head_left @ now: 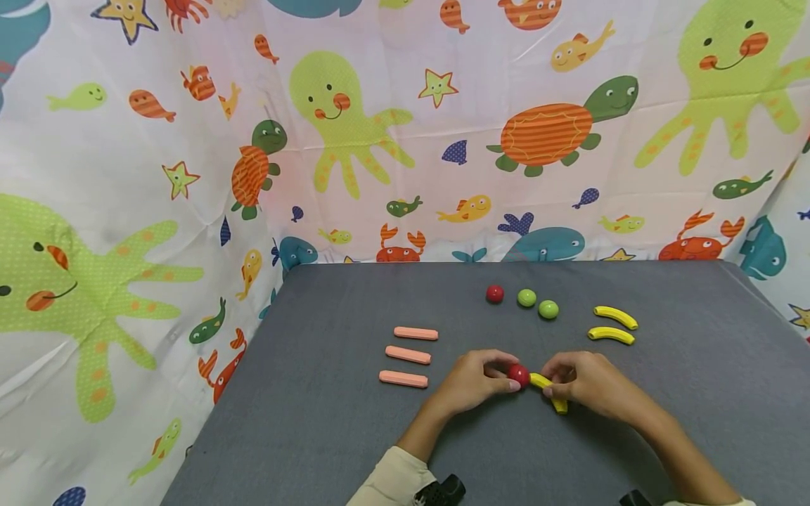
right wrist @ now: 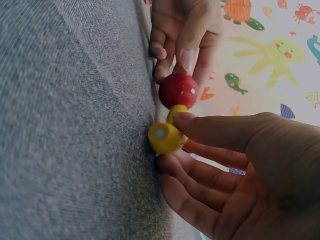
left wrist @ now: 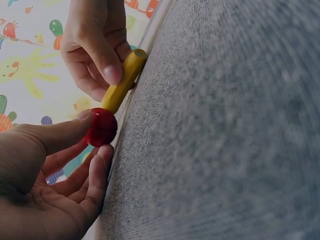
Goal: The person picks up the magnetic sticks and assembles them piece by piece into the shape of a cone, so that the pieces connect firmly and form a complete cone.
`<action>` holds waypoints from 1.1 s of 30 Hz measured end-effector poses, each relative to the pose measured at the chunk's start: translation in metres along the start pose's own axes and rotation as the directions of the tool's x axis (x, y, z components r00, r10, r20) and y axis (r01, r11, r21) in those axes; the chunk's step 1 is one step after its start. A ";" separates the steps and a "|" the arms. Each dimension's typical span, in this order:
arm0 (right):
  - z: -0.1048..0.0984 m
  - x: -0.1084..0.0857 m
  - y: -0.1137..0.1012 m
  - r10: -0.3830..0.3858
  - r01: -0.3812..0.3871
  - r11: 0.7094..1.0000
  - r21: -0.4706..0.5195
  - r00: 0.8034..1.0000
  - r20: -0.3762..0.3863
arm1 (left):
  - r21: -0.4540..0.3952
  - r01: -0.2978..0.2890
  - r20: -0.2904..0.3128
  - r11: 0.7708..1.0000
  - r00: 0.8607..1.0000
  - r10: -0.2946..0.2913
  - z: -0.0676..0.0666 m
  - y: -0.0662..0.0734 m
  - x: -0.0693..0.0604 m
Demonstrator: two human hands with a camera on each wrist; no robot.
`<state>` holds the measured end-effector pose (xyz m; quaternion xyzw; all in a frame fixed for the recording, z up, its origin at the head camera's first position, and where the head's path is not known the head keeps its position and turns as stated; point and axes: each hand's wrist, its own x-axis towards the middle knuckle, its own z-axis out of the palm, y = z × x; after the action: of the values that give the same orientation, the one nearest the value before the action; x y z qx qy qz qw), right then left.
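Note:
My left hand [head_left: 473, 381] pinches a shiny red ball [head_left: 519, 374] between thumb and fingers, low over the grey tabletop. From the right, my right hand [head_left: 585, 379] grips a curved yellow stick [head_left: 560, 405] with a pale disc on its end face, clearest in the right wrist view on the yellow stick [right wrist: 162, 136]. One end of the stick meets the red ball [left wrist: 102, 127] in the left wrist view. Whether the two are fastened together, I cannot tell.
On the grey table [head_left: 304, 422], several pink sticks, one of them a pink stick [head_left: 408, 354], lie left of my hands. Farther back are another red ball [head_left: 495, 294] and two green balls [head_left: 548, 309]. Two curved yellow sticks [head_left: 611, 335] lie at the right. A sea-animal curtain [head_left: 392, 161] hangs behind.

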<state>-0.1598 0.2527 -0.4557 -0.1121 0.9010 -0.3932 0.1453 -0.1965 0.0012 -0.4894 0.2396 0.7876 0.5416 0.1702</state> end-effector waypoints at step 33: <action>0.012 0.017 -0.018 -0.166 0.161 0.981 -0.105 0.985 -0.044 | 0.022 0.065 0.063 0.998 0.996 -0.066 -0.017 0.011 -0.013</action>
<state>-0.1697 0.2271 -0.4537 -0.1825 0.9110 -0.3605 0.0830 -0.1932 -0.0160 -0.4733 0.2325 0.7946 0.5199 0.2105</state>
